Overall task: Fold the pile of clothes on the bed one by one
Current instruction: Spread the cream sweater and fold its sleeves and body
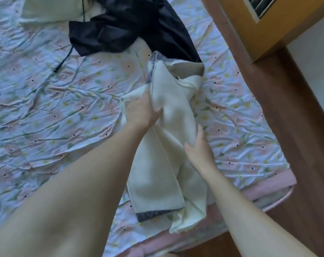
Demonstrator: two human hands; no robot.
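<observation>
Partly hidden, left hand (142,110) fingers buried in cream garment (168,145)

This is looking like a bedroom in a home; a bed (46,108) with a wrinkled flowered sheet is filling most of the view; a pillow (52,8) is lying at its far end; wooden furniture (268,34) is standing beside the bed on a brown wooden floor (296,117).

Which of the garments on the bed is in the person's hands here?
The cream fleece garment with grey trim. The left hand grips its upper part and the right hand touches its side. The dark navy garment lies beyond it, untouched.
</observation>
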